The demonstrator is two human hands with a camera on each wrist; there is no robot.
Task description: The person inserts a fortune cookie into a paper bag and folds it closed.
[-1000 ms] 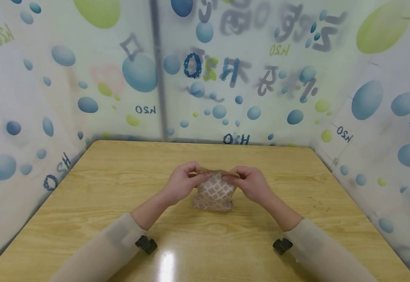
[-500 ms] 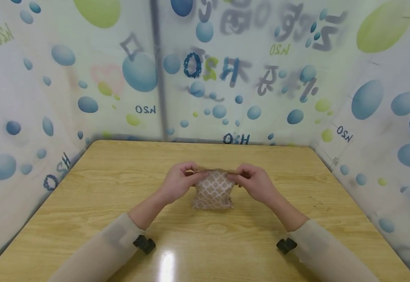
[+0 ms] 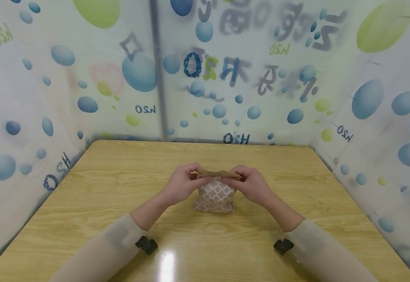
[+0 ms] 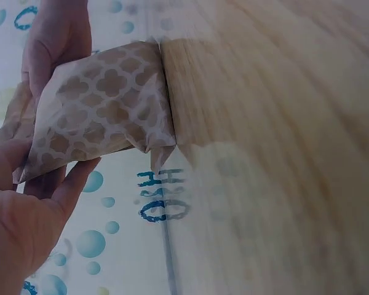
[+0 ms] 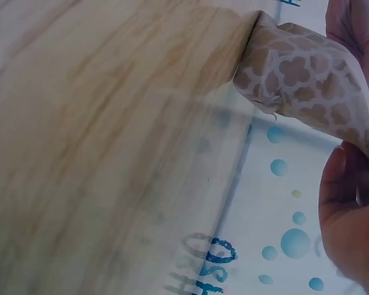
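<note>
A brown paper bag (image 3: 214, 197) with a white lattice pattern stands on the wooden table (image 3: 212, 243), its bottom touching the tabletop. My left hand (image 3: 181, 185) pinches the left part of its top edge between thumb and fingers. At the right part of that edge, my right hand (image 3: 253, 185) pinches in the same way, both thumbs on the near side. A plain brown strip shows along the top between the hands. The left wrist view shows the bag (image 4: 104, 104) bulging, its lower corner creased. What is inside is hidden.
Behind the table hangs a pale curtain (image 3: 226, 109) with blue and green bubbles and mirrored lettering; similar sheets close off both sides. Small dark devices (image 3: 146, 245) sit at both sleeve cuffs. A light reflection lies on the table's near part.
My hands first moved apart along the bag's top edge, then came closer together again. More of the plain brown strip at the top shows now, and the bag has shifted slightly toward me.
</note>
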